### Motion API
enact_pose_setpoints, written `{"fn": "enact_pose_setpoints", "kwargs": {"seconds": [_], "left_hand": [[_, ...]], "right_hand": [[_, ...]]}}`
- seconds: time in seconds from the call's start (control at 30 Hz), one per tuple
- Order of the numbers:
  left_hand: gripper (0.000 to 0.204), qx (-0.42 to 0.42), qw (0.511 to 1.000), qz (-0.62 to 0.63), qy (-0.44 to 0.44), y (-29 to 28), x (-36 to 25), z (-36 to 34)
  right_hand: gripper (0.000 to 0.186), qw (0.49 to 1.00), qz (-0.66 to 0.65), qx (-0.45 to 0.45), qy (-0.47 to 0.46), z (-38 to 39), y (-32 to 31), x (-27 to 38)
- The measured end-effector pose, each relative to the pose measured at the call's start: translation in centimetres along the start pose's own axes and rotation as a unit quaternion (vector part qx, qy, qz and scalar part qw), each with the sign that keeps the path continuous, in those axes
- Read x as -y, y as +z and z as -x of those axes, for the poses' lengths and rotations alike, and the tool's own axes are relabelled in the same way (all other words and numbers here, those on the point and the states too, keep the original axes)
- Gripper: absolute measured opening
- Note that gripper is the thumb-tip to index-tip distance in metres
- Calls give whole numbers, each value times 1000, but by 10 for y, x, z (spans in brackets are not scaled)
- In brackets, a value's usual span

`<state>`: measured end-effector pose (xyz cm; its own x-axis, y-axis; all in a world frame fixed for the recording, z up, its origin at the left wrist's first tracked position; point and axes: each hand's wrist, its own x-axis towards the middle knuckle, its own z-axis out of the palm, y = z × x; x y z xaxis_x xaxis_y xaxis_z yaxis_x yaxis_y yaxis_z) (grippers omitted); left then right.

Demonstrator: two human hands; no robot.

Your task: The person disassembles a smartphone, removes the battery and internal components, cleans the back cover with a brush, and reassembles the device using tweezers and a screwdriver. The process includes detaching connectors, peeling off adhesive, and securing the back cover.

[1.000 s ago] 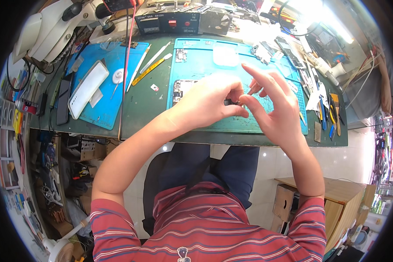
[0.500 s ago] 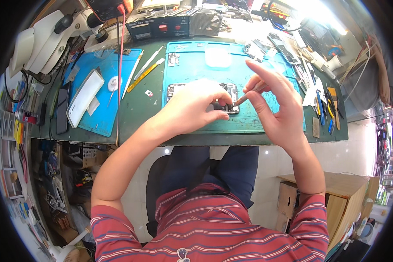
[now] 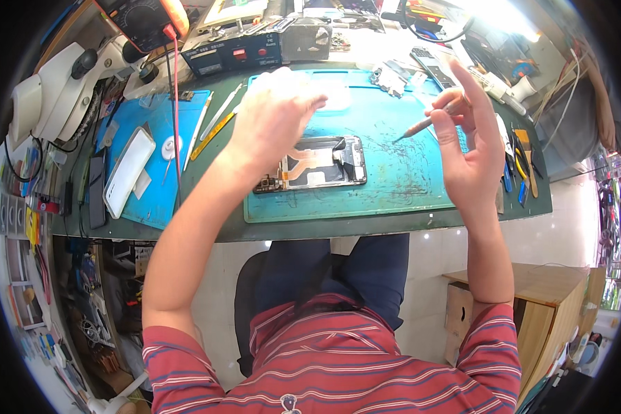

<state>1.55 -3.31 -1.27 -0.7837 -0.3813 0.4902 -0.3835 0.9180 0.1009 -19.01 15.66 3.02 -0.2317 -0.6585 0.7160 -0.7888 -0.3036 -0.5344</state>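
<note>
An opened phone (image 3: 317, 165) lies flat on the blue repair mat (image 3: 400, 193), its inside and an orange-brown flex cable exposed. My left hand (image 3: 272, 114) is raised over the phone's far left part, apart from it, fingers curled together. Whatever they may hold is hidden. To the right of the phone, my right hand (image 3: 472, 141) grips a slim brownish screwdriver (image 3: 417, 128) between thumb and fingers. Its dark tip points left and down over the mat, away from the phone.
At the left, a white phone (image 3: 129, 172) rests on a second blue mat (image 3: 155, 207). A microscope (image 3: 58, 90) and a multimeter (image 3: 134, 24) stand behind. Small metal parts (image 3: 391, 79) sit at the mat's far edge; pliers (image 3: 517, 162) lie right.
Both hands have lifted off the phone: the left moved up and left, the right moved right with the screwdriver. The phone's inside is now uncovered.
</note>
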Motion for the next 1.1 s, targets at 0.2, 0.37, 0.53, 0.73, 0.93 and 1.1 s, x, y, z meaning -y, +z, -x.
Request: {"fn": "enact_pose_setpoints", "kwargs": {"seconds": [0.2, 0.37, 0.53, 0.73, 0.93, 1.1], "left_hand": [[13, -56, 990, -83, 98, 19, 23, -23], [20, -37, 996, -61, 57, 1, 7, -15], [26, 88, 996, 5, 3, -22, -14, 4], [73, 203, 977, 44, 51, -42, -32, 21], [62, 288, 950, 118, -23, -45, -26, 1], [40, 443, 821, 303, -193, -56, -15, -26]], "right_hand": [[46, 989, 107, -25, 101, 1, -29, -37], [40, 946, 304, 66, 90, 11, -64, -84], [37, 921, 374, 98, 56, 28, -56, -108], [32, 923, 363, 124, 6, 50, -48, -86], [19, 935, 328, 131, 40, 57, -40, -77], [14, 973, 221, 48, 54, 50, -33, -65]]}}
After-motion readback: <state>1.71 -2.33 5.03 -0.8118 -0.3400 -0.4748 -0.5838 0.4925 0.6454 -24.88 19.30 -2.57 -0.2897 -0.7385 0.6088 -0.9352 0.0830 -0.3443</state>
